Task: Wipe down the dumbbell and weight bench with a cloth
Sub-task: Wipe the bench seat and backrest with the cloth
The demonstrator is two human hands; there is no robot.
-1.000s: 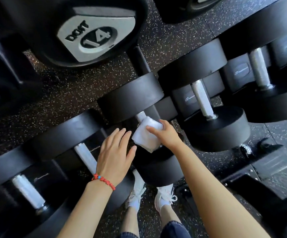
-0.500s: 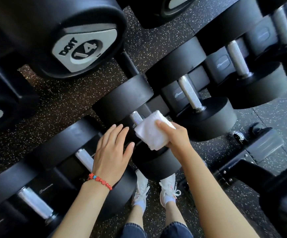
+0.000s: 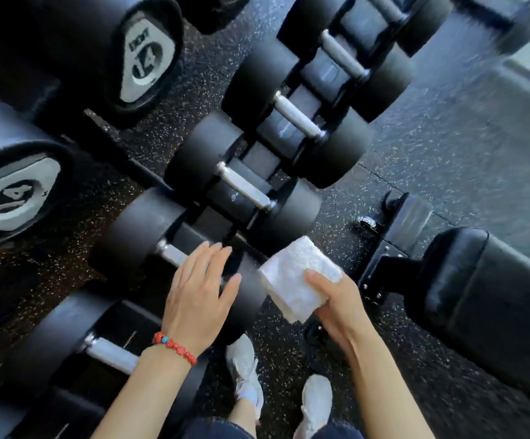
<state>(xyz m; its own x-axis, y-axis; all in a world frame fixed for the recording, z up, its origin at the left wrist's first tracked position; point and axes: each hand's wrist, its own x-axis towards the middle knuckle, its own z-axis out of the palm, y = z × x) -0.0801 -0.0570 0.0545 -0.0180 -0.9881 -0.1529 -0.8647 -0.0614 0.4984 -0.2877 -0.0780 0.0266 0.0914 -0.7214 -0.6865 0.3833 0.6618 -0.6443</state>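
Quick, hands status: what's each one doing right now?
Left hand: open, fingers straight, over a dumbbell, holding nothing.
Right hand: holding the cloth, off the dumbbell.

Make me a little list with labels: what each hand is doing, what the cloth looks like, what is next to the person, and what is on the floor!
left hand: left hand lies open, fingers straight, over a dumbbell on the rack
right hand: right hand grips the folded white cloth, lifted off the dumbbells
wrist: red bead bracelet on the left wrist
beside the person: black padded weight bench, to the right
bigger weights: plates marked 14
floor: dark speckled rubber floor; two pale sneakers
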